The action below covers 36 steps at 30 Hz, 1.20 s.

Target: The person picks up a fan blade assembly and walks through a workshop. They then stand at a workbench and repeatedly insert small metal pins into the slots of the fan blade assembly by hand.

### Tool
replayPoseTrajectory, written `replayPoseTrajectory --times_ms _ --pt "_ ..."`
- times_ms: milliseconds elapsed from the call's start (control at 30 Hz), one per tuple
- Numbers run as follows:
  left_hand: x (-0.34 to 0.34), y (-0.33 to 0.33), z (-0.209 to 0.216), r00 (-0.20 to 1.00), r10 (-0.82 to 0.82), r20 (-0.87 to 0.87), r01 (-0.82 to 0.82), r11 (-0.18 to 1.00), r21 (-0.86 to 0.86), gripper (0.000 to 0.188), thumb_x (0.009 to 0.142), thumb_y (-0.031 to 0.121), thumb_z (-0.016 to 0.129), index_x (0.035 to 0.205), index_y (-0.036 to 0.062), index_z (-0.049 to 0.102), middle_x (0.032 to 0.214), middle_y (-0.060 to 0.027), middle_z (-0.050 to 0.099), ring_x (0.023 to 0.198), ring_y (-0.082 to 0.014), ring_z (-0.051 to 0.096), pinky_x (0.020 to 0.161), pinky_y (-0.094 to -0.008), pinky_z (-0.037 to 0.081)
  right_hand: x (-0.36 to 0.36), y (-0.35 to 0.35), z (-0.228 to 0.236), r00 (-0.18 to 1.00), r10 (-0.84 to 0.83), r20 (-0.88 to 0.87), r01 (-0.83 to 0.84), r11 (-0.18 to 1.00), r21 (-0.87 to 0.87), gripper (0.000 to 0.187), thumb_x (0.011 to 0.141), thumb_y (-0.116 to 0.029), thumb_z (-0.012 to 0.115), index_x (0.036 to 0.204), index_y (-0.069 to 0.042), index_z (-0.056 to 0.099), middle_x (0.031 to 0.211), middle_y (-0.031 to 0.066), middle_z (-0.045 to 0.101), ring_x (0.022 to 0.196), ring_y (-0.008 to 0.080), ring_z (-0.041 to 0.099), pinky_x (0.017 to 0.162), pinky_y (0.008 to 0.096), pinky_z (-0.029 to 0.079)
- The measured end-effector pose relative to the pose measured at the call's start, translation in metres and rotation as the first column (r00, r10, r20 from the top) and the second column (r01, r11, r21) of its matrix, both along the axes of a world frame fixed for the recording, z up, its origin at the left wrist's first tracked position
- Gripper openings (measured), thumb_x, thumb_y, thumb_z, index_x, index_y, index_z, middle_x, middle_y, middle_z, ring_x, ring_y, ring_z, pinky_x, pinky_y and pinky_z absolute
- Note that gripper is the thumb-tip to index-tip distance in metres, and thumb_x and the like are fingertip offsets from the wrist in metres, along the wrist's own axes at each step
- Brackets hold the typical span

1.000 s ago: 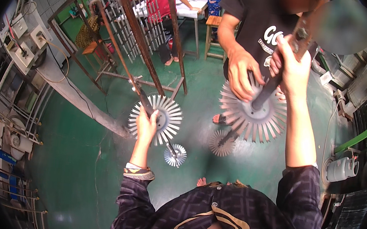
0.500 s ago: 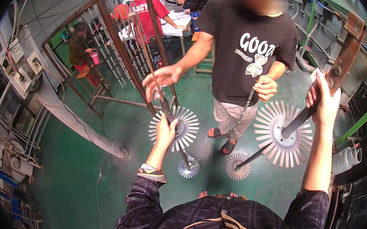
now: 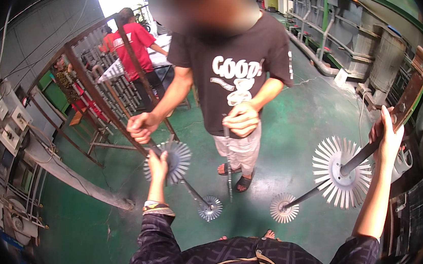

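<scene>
My left hand (image 3: 157,166) is closed around a dark rod, near a grey finned metal disc (image 3: 178,163). Farther down that rod sits a smaller finned disc (image 3: 210,208). A co-worker's hand (image 3: 142,127), curled into a fist, is at the rod's upper end, just above mine. My right hand (image 3: 388,136) grips a second dark rod (image 3: 360,159) below a rusty, bent metal bar (image 3: 414,83). This rod carries a large finned disc (image 3: 341,171) and a smaller one (image 3: 284,207). Both rods slant over the floor in front of me.
Facing me stands a co-worker in a black T-shirt (image 3: 232,47), holding a thin metal rod (image 3: 228,159). A rusty frame hung with rods (image 3: 92,77) is at left, near a person in red (image 3: 133,48). A thick pipe (image 3: 75,175) slants across the left; tanks (image 3: 389,62) line the right.
The view has turned right. The co-worker has come closer, and the hand that was spread near my left rod is now closed at its upper end. Both my hands keep their holds.
</scene>
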<state>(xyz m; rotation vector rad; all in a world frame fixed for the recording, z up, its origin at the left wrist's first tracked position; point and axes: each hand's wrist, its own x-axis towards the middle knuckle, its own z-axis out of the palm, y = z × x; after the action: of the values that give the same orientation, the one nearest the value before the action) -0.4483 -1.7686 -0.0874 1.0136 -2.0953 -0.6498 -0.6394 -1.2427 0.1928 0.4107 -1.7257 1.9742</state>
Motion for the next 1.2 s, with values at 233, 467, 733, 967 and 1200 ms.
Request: replayPoseTrajectory --times_ms 233,467,733,967,1200 --pt "-0.047 0.003 0.002 0.983 0.179 0.044 -0.18 0.984 0.001 0.045 0.074 0.018 0.068 0.105 -0.0054 0.047 0.093 -0.0272 0.059 0.092 -0.0409 0.057 0.079 -0.0429 0.044 -0.082 0.101 -0.009 0.999 -0.032 0.004 0.032 0.999 -0.005 0.016 0.084 -0.018 0.059 0.083 -0.007 0.047 0.05 -0.0021 0.036 0.035 0.0074 0.034 0.033 0.0223 0.028" --pt "-0.074 0.063 0.032 0.91 0.402 -0.1 -0.414 0.891 -0.185 0.041 0.077 0.013 0.063 0.113 0.0008 0.046 0.1 -0.021 0.058 0.089 -0.0353 0.058 0.077 -0.04 0.045 -0.197 0.189 -0.032 0.991 -0.13 0.004 0.13 0.991 0.02 0.017 0.083 -0.018 0.061 0.08 -0.008 0.048 0.051 -0.0029 0.039 0.038 0.0057 0.035 0.034 0.0215 0.029" --pt "-0.082 0.226 -0.079 0.513 0.844 -0.154 -0.858 0.503 -0.105 0.041 0.086 0.028 0.054 0.115 -0.0011 0.048 0.106 -0.021 0.056 0.092 -0.0349 0.056 0.081 -0.0403 0.044 -0.361 0.276 -0.074 0.957 -0.291 0.022 0.29 0.957 0.013 0.015 0.085 -0.016 0.059 0.084 -0.01 0.045 0.052 -0.0036 0.036 0.036 0.0059 0.033 0.033 0.0212 0.028" --pt "-0.314 0.346 -0.314 0.781 -0.255 0.57 -0.039 0.891 0.452 0.045 0.084 0.031 0.053 0.116 0.0007 0.047 0.108 -0.024 0.054 0.099 -0.039 0.051 0.085 -0.0442 0.04 -0.511 0.346 -0.105 0.954 -0.301 -0.011 0.301 0.954 -0.015 0.017 0.084 -0.016 0.06 0.08 -0.011 0.044 0.053 -0.0029 0.036 0.038 0.0067 0.034 0.035 0.0215 0.028" --pt "-0.674 0.387 -0.307 0.66 -0.702 0.268 0.509 0.68 0.528 0.037 0.083 0.035 0.052 0.103 0.0034 0.056 0.097 -0.0236 0.06 0.095 -0.0392 0.056 0.081 -0.0447 0.045 -0.689 0.363 -0.102 0.941 -0.338 -0.023 0.338 0.941 -0.034 0.016 0.084 -0.018 0.06 0.079 -0.011 0.046 0.052 -0.0031 0.035 0.038 0.0063 0.034 0.035 0.0211 0.027"
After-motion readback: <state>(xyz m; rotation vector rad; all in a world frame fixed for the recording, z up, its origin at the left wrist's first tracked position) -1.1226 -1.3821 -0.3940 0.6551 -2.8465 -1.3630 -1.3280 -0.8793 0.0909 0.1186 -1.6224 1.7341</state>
